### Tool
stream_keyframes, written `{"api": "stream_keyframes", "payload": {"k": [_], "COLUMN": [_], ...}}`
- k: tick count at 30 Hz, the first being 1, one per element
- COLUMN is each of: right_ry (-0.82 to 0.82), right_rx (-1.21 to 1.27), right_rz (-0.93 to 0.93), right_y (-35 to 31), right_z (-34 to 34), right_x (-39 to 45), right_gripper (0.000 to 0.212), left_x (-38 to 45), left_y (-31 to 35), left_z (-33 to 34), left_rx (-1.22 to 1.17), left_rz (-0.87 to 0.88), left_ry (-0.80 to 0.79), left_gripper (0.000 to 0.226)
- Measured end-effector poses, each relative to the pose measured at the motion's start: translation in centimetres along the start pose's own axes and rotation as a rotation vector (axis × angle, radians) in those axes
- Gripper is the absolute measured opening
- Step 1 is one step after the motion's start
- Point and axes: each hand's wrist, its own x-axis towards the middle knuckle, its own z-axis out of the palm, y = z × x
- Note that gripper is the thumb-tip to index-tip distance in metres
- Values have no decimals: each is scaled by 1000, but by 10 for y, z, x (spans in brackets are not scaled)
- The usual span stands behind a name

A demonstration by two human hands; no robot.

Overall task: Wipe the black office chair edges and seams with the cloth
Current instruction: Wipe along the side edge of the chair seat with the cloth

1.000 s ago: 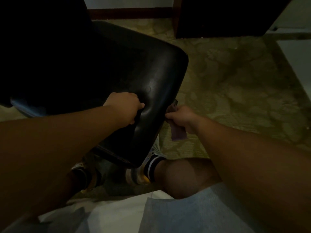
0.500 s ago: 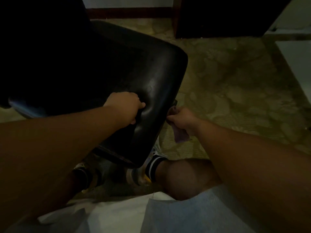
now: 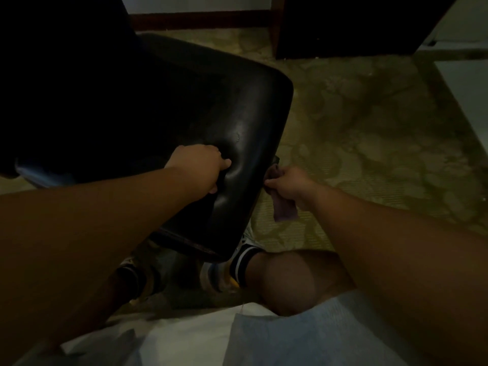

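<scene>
a: head view: left hand (image 3: 199,167) presses curled fingers into the padded black leather chair seat (image 3: 184,122), gripping nothing?

b: yes. right hand (image 3: 287,184) grasps the crumpled purple cloth (image 3: 284,211) against that seat's right edge; drag it firmly along the seam.

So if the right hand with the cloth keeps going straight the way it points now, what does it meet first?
Most likely the side edge of the black chair seat. The right hand grips the purple cloth and its knuckles point left at that edge, very close; whether they already touch is unclear in this dim view.
</scene>
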Motion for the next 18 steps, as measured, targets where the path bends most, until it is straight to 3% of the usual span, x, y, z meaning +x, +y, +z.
{"api": "stream_keyframes", "payload": {"k": [4, 7, 12, 16, 18], "right_ry": [-65, -22, -57, -16, -52], "right_rx": [24, -41, 20, 75, 91], "right_rz": [4, 11, 60, 65, 73], "right_y": [0, 0, -2, -1, -2], "right_z": [-1, 3, 8, 13, 15], "right_x": [-2, 2, -1, -3, -6], "right_gripper": [9, 4, 21, 5, 10], "left_x": [1, 2, 2, 4, 4], "left_y": [2, 1, 2, 5, 5], "left_z": [-1, -1, -2, -3, -2], "left_rx": [-3, 3, 24, 57, 53], "left_rz": [-11, -4, -11, -32, -37], "left_ry": [-13, -12, -22, -27, -31], "left_gripper": [79, 78, 76, 76, 78]}}
